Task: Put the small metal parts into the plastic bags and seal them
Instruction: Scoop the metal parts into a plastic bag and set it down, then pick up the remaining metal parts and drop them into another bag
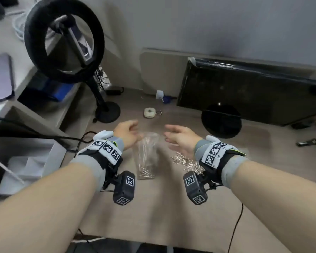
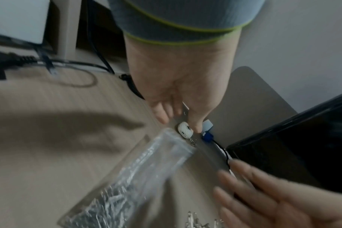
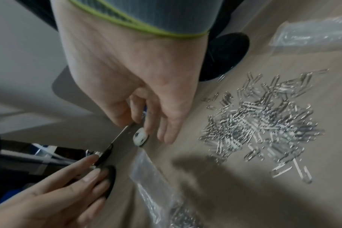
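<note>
A clear plastic bag point(image 1: 146, 154) lies flat on the table between my hands, with small metal parts gathered at its near end point(image 1: 146, 174). My left hand point(image 1: 133, 128) hovers just left of the bag's far end with relaxed fingers that hold nothing. My right hand point(image 1: 169, 133) hovers just right of it, fingers straight and empty. A loose pile of metal parts point(image 1: 186, 161) lies on the table under my right wrist. The left wrist view shows the bag point(image 2: 142, 177) below my left hand point(image 2: 178, 114). The right wrist view shows my right hand point(image 3: 152, 128), the pile point(image 3: 260, 128) and a second bag point(image 3: 312, 37).
A ring light point(image 1: 64, 39) stands on its base point(image 1: 108, 112) at the back left. A black monitor point(image 1: 254, 92) with a round foot point(image 1: 221, 121) fills the back right. A white round gadget point(image 1: 150, 112) lies beyond the hands. Keys point(image 1: 310, 142) lie far right, a white box point(image 1: 26, 161) left.
</note>
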`<action>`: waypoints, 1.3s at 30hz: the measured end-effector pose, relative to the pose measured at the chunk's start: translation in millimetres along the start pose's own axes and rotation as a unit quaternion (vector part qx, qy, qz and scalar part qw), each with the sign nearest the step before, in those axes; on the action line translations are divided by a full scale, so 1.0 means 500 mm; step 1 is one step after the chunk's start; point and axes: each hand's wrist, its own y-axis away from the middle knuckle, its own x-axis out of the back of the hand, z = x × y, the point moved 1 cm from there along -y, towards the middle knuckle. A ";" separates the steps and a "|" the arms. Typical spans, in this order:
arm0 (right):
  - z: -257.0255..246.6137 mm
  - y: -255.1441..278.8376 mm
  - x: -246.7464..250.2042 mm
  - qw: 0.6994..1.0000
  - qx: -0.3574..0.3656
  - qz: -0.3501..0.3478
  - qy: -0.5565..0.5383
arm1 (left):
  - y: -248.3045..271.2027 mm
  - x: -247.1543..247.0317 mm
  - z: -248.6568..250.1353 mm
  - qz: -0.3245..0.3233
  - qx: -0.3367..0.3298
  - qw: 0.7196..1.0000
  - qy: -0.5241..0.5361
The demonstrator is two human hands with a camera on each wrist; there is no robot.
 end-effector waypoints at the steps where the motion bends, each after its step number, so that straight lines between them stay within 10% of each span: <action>1: -0.015 -0.001 0.013 1.000 0.004 0.027 0.010 | -0.008 0.002 0.013 0.011 -0.015 1.000 -0.015; 9: 0.079 -0.008 0.185 0.947 -0.077 0.253 0.183 | -0.019 -0.039 -0.050 0.018 0.055 0.998 0.003; 19: 0.208 0.088 0.169 0.912 -0.182 0.184 0.317 | 0.031 -0.105 -0.050 -0.080 0.057 0.994 0.046; 25: 0.188 0.118 0.148 0.965 -0.091 0.207 0.133 | 0.046 -0.120 -0.003 -0.142 0.020 0.989 0.016; 31: 0.226 0.121 0.054 0.998 -0.042 0.041 -0.027 | 0.071 -0.157 -0.063 -0.272 -0.007 0.959 -0.076; 36: 0.259 0.158 0.031 0.992 -0.105 -0.053 -0.054 | 0.107 -0.185 -0.085 -0.262 -0.074 0.960 -0.067; 39: 0.238 0.170 0.041 0.994 -0.106 0.019 -0.022 | 0.111 -0.177 -0.079 -0.233 -0.076 0.967 -0.071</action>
